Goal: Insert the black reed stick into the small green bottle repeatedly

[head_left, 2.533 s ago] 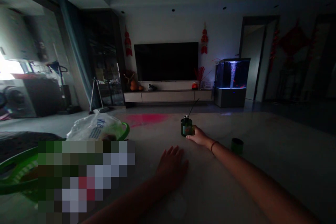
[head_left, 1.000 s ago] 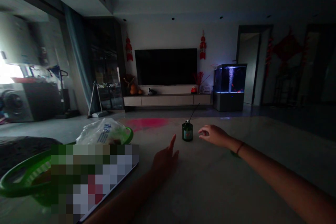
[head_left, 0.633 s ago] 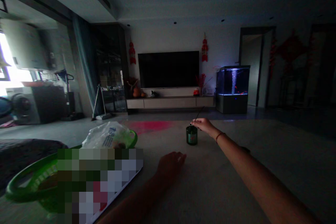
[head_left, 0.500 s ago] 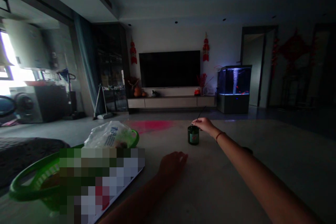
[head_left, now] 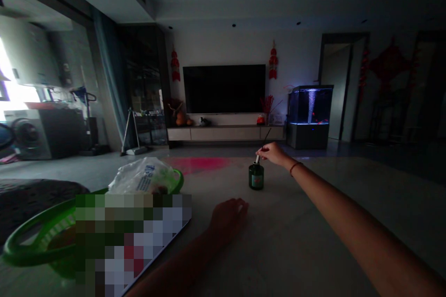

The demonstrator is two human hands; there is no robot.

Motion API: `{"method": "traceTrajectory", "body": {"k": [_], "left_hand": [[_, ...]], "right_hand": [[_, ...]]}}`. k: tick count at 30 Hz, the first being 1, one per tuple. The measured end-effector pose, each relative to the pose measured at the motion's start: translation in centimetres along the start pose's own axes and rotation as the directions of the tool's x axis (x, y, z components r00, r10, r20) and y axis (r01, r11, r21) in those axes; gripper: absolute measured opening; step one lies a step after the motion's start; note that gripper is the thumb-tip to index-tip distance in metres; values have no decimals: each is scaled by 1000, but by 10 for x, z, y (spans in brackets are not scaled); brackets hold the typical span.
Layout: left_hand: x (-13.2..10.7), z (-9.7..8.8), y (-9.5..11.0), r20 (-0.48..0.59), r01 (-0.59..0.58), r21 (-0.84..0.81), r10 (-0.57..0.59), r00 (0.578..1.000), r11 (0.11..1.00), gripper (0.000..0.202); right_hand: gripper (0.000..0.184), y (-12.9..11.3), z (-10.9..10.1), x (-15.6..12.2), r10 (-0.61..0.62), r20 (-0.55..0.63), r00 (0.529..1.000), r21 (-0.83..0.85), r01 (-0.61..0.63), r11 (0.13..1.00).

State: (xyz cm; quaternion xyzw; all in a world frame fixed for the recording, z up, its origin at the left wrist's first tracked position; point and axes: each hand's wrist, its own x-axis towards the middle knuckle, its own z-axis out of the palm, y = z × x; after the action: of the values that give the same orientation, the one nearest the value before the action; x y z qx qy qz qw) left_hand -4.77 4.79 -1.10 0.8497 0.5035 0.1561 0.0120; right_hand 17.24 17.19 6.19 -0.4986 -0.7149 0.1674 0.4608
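Observation:
A small dark green bottle (head_left: 256,181) with a paler label stands upright on the table. Just above its mouth, my right hand (head_left: 273,153) pinches a thin dark stick (head_left: 267,135) with a thicker pale lower end (head_left: 258,159). The stick slants up and to the right; whether its pale end still reaches into the bottle neck, I cannot tell. Nearer to me, my left hand (head_left: 228,216) lies in shadow on the table, fingers loosely bent and apart, with nothing visible in it. Its closest neighbour is the green bottle, which it does not touch.
On the left sits a green basket (head_left: 26,256) with a clear plastic bag (head_left: 134,176) on top. A pixelated patch hides part of the basket and a flat white-edged item. Pink light colours the table (head_left: 296,222) at the far side. Beyond are a television (head_left: 225,89) and an aquarium (head_left: 310,106).
My right hand has risen slightly with the stick, and the pale lower end now shows above the bottle mouth. My left hand has stayed in place; the view has shifted a little.

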Motion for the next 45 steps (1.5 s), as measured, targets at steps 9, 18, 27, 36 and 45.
{"method": "traceTrajectory", "body": {"k": [9,18,27,36,45], "left_hand": [[-1,-3,2,18,-29,65,28,999,997,40],[-1,-7,5,32,-10,30,9,999,999,42],[3,0,0,66,1,70,-5,998,998,43],[2,-8,7,48,5,42,-7,999,999,42],[-2,-12,11,37,-13,66,10,999,998,41]], "right_hand": [[13,-32,-68,-11,62,-44,997,383,-41,923],[25,-18,-69,-68,186,692,698,197,-430,881],[33,30,-39,-91,469,756,457,-120,-608,785],[30,37,-37,-102,544,669,506,-110,-656,747],[23,17,-41,-106,601,388,699,-229,-558,798]]}}
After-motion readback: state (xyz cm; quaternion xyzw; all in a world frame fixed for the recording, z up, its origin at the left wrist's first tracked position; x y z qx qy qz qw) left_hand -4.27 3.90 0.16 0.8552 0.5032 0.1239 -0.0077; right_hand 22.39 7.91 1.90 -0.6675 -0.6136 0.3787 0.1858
